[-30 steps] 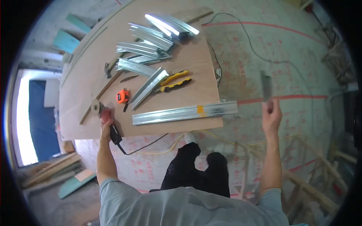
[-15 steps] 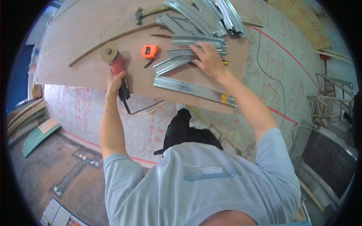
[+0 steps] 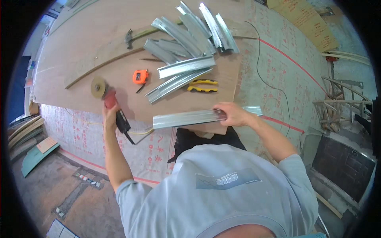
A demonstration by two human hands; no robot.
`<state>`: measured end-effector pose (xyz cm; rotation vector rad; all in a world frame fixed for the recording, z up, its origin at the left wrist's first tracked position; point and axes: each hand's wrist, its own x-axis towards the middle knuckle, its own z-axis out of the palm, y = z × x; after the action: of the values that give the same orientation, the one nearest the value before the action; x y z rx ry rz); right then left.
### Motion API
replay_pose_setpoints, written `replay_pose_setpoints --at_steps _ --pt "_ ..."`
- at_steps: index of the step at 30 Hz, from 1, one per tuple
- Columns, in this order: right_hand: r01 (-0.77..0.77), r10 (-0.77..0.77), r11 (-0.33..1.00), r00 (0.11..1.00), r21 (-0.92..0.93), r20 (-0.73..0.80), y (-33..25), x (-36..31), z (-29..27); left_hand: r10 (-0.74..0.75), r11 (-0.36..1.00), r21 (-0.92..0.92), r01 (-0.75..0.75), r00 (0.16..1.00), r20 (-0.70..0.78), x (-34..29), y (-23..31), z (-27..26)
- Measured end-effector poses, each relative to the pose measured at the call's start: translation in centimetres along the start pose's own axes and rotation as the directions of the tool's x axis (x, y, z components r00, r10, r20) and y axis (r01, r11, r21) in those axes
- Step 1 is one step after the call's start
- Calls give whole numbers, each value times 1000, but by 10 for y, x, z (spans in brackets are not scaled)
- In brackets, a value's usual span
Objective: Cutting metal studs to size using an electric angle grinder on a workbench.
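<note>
Part of the long metal channel is covered by the right hand, its grip closed around it; whether it is lifted from the near edge of the table cannot be told. It is silvery and straight. The grinder is clasped in the left hand. Half a second ago, the shorter channels were being touched by the right hand.

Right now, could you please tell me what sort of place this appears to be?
Probably a building interior under renovation, to judge by the angle grinder in the left hand, the pile of metal channels on the plywood worktop, and the red-printed floor sheeting.
</note>
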<state>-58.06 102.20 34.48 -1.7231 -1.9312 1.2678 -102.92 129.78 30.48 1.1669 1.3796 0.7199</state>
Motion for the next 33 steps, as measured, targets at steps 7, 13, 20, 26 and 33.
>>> replay_pose_setpoints --at_steps 7,13,20,26,33 --pt "-93 208 974 739 208 -641 128 13 -181 -172 937 -344 65 941 -293 -156 -10 55" --pt "-351 175 922 754 -163 -633 232 173 -292 -288 822 -568 41 891 -351 -287 2 174" --pt "-342 22 854 776 -392 -630 257 263 -341 -139 719 -671 -179 909 -392 -354 49 252" --pt "269 -213 958 900 102 -379 82 101 -189 -88 511 -787 -346 890 -448 -359 18 262" --pt "-435 -272 646 636 627 722 -34 -56 11 -131 693 -641 -329 817 -561 -320 8 297"
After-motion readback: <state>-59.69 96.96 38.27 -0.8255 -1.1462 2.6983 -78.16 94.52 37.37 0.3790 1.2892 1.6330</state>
